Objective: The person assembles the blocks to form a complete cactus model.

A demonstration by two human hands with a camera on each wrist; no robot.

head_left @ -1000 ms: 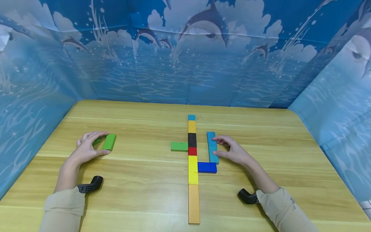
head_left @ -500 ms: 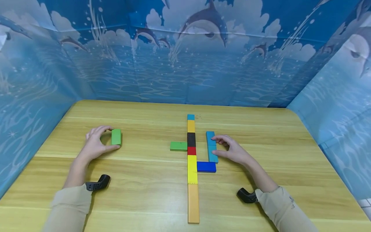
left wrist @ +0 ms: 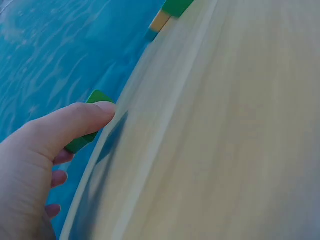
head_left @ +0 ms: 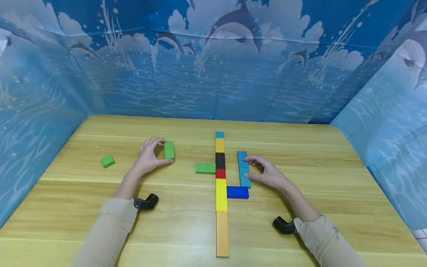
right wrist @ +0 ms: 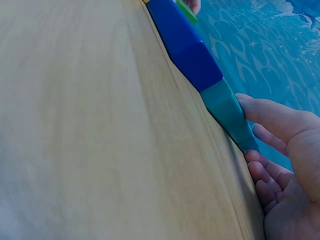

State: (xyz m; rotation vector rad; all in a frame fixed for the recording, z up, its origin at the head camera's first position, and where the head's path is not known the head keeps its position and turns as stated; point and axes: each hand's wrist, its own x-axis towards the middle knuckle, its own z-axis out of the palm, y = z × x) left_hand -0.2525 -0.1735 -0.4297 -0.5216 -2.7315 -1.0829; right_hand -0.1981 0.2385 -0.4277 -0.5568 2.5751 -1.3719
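Observation:
Between thumb and fingertips, my left hand point(head_left: 150, 157) pinches a green rectangular block point(head_left: 169, 150) left of the central row. In the left wrist view this green block point(left wrist: 82, 143) is partly covered by the thumb, and a shadow falls on the table beside it. My right hand point(head_left: 268, 172) touches two light blue blocks laid end to end: the thumb is at the nearer light blue block point(head_left: 245, 178), a fingertip at the farther one point(head_left: 242, 157). The right wrist view shows its thumb against the side of a light blue block point(right wrist: 227, 111).
A straight row runs down the wooden table point(head_left: 160, 230), including a black block point(head_left: 220, 160), a red block point(head_left: 220, 173) and a long yellow block point(head_left: 221, 194). Another green block point(head_left: 205, 168) abuts its left, a dark blue block point(head_left: 237, 192) its right. A small green block point(head_left: 108, 161) lies far left.
My left hand has carried the green block to the right, uncovering the small green block behind it. My right hand has stayed at the light blue blocks.

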